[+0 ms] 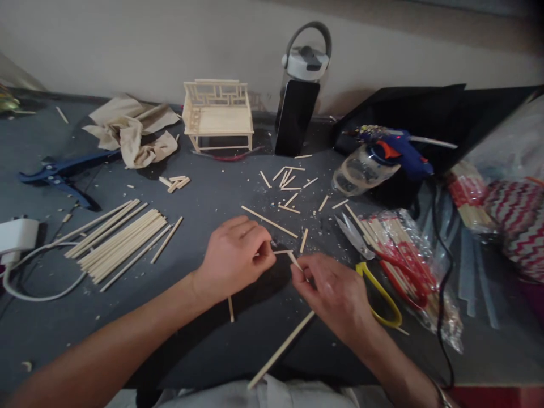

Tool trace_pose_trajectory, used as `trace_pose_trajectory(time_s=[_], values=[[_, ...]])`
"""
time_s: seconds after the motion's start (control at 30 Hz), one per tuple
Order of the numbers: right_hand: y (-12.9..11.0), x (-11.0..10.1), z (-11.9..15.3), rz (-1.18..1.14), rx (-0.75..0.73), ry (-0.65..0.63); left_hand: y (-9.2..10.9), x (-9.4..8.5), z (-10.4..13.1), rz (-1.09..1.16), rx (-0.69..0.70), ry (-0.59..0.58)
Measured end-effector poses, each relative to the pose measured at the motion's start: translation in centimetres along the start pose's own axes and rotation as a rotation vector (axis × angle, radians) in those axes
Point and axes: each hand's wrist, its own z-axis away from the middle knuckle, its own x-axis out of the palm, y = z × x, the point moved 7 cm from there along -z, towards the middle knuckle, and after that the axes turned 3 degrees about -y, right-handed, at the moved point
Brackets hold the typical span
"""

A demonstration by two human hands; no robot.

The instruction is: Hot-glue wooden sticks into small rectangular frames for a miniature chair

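Observation:
Near the middle of the dark table, my left hand (238, 258) is closed, its fingers pinching a thin wooden stick (282, 251) that points right. Close beside it on the right, my right hand (329, 286) pinches a short wooden piece (293, 259), whose upper end meets the tip of the thin stick. Whether the two are joined cannot be made out. A long stick (280, 351) lies below my right hand, near the table's front edge. Another stick (269, 221) rests just beyond my hands, and a short one (304, 241) lies between that stick and my right hand.
A miniature wooden bench (219, 120) stands at the back, beside a phone (297, 116) against a bottle (306, 63). Glue gun (399, 148), jar (361, 173), scissors (382, 258) and bagged sticks (408, 249) are right; stick bundle (123, 243), blue cutter (63, 173) and crumpled paper (131, 130) left.

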Motion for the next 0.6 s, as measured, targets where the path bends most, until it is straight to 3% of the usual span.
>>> trace_pose_trajectory(time_s=[0.1, 0.2, 0.33, 0.5, 0.6], values=[[0.9, -0.1, 0.3, -0.024, 0.028, 0.005, 0.9, -0.3, 0.4, 0.069, 0.004, -0.046], [1.2, -0.3, 0.5, -0.046, 0.030, 0.014, 3.3, 1.0, 1.9, 0.128, 0.083, -0.224], [1.0, -1.2, 0.5, -0.026, 0.023, 0.083, 5.6, 2.1, 3.7, 0.139, 0.170, -0.299], [1.5, -1.4, 0.8, 0.030, 0.042, 0.074, 7.1, 2.4, 4.6, 0.208, 0.267, -0.429], [2.3, -0.4, 1.5, 0.052, 0.091, -0.003, 6.9, 1.9, 4.6, 0.255, 0.229, -0.480]])
